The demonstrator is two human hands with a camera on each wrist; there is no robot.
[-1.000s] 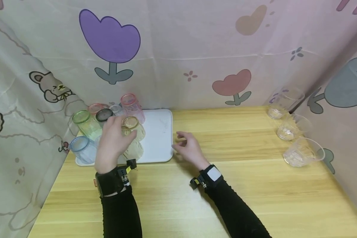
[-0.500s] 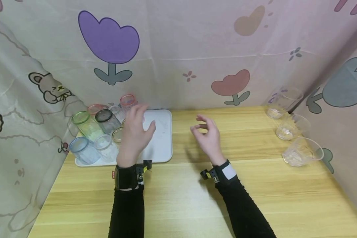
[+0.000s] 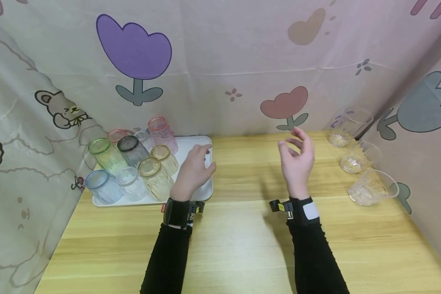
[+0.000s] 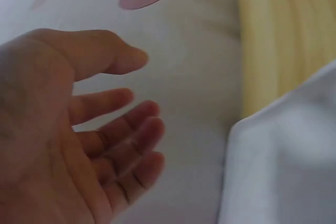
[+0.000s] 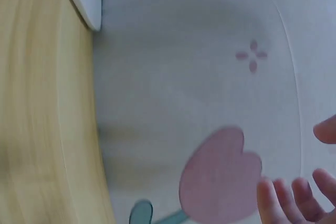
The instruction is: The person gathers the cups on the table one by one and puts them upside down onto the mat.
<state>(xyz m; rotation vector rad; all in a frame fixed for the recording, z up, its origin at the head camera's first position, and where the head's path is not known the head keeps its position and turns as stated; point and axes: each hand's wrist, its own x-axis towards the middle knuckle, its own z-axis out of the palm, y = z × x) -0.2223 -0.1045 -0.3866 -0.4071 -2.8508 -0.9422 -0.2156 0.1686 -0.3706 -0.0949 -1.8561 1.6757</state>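
My left hand (image 3: 192, 171) hovers over the right part of a white tray (image 3: 196, 141), fingers loosely bent and holding nothing. Just left of it on the tray stand two yellow-tinted glasses (image 3: 156, 179). In the left wrist view, the left hand's fingers (image 4: 149, 169) are apart from the thumb, with nothing between them. My right hand (image 3: 297, 165) is raised above the table, between the tray and three clear glasses (image 3: 367, 192) on the right. It too holds nothing; its relaxed fingers (image 5: 268, 198) show at the edge of the right wrist view.
More glasses crowd the tray's left side: blue (image 3: 103, 188), clear (image 3: 132, 183), green (image 3: 108, 157), dark grey (image 3: 133, 151) and pink (image 3: 163, 134). A patterned curtain (image 3: 213, 49) hangs behind the wooden table (image 3: 235, 245) and along both sides.
My left hand has moved right, off the yellow glasses, to above the tray's right part. The right hand has moved right and away from the tray. The glasses have stayed in place.
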